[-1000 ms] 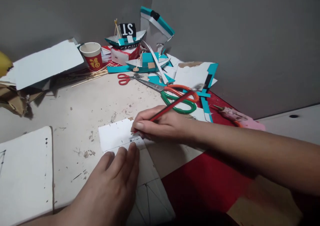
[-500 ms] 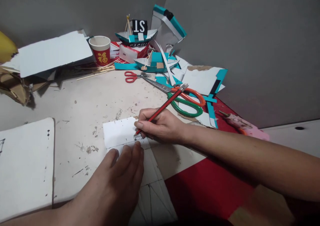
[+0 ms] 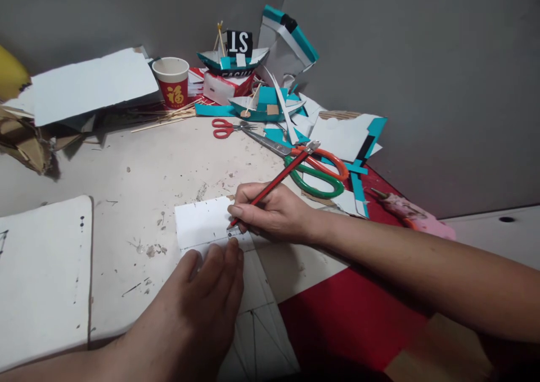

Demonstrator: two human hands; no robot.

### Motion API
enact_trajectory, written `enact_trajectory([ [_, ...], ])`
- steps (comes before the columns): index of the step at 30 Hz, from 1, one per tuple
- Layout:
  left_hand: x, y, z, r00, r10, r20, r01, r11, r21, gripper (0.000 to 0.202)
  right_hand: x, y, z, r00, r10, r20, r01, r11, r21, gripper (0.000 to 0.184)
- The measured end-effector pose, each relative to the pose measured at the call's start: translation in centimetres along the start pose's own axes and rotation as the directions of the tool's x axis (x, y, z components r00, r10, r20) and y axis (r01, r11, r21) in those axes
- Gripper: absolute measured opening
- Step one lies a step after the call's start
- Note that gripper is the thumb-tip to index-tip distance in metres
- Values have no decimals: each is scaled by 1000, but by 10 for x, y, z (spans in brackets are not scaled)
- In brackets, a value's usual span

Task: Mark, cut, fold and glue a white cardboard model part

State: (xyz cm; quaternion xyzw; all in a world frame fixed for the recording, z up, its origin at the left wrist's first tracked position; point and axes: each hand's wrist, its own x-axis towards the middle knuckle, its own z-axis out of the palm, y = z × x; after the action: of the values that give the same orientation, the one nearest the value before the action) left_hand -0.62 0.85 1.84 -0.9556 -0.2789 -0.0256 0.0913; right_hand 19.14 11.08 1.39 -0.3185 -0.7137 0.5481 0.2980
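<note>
My right hand point(image 3: 270, 212) grips a red and black pencil point(image 3: 280, 176) between thumb and fingers. Its tip touches a white sheet of card point(image 3: 201, 219) marked with pencil lines and small ticks. Beside the tip shows the zero end of a clear ruler point(image 3: 234, 233). My left hand point(image 3: 206, 303) bends over the ruler with its fingers together, holding it down on the card; the rest of the ruler is hidden beneath. Lower down, the card carries several slanting lines.
Large scissors point(image 3: 316, 185) with orange and green handles lie beyond my right hand, near small red scissors point(image 3: 222, 128). Two paper boats point(image 3: 266, 111), a paper cup point(image 3: 171, 84) and card scraps stand at the back. A pink glue gun point(image 3: 415, 216) is at right, a white board point(image 3: 46, 281) at left.
The view has shifted very slightly. Both hands, the pencil and the ruler stay in almost the same place on the card.
</note>
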Motion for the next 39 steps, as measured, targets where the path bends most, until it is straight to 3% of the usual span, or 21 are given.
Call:
enact_trajectory([
  [5, 0, -1, 0, 1000, 12, -19, -12, 1000, -1, 49, -1, 0, 0, 999, 36, -6, -36, 999, 11, 30],
  [19, -3, 0, 2, 1000, 10, -25, -9, 1000, 9, 50, -1, 0, 0, 999, -18, -39, 14, 995, -97, 23],
  [25, -3, 1, 4, 999, 8, -40, -8, 1000, 14, 50, -3, 0, 0, 994, 106, -7, -105, 991, 88, 30],
  [32, 0, 1, 1, 999, -6, -34, 7, 1000, 24, 49, -2, 0, 0, 999, 23, -29, -24, 999, -31, 25],
  [39, -1, 0, 1, 999, 13, -42, -13, 1000, 5, 49, -3, 0, 0, 997, 71, -15, -71, 997, 37, 28],
])
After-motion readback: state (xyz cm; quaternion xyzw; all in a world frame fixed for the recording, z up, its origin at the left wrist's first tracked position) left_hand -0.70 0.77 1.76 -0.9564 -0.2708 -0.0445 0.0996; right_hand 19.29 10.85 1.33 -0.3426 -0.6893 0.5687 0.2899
